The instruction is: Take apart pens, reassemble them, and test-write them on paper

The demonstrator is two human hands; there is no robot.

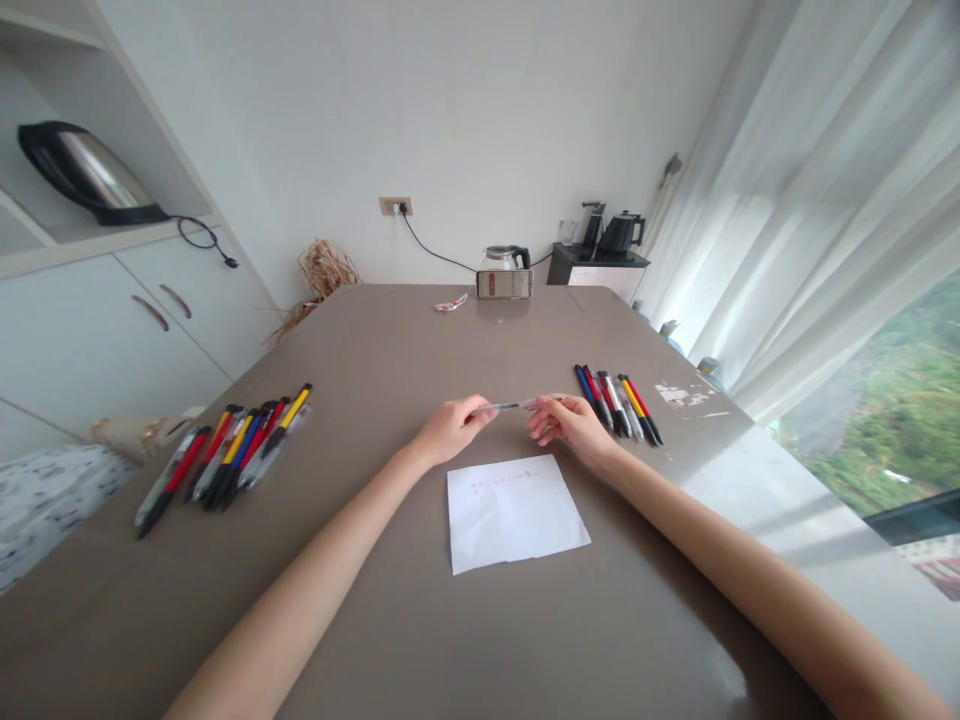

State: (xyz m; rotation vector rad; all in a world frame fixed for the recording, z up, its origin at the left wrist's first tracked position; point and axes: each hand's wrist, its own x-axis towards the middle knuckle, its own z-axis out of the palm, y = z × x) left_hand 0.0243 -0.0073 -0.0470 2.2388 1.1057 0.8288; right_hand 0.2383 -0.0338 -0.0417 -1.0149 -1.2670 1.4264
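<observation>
A clear-barrelled pen (508, 406) is held level between my two hands, above the far edge of a white sheet of paper (517, 515). My left hand (455, 428) pinches one end of it. At the other end, the thumb and forefinger of my right hand (571, 425) close on it, the other fingers curled loosely below. Small faint handwriting runs along the top of the sheet. Several pens (619, 405) in blue, red, yellow and clear lie just right of my right hand. A larger group of similar pens (225, 455) lies at the left.
On the brown table (375, 350) a phone (504, 285) leans before a glass kettle (506, 257) at the back. A crumpled wrapper (451, 303) lies left of it. A black kettle (622, 233) stands on a side stand. White curtains (750, 200) hang at the right.
</observation>
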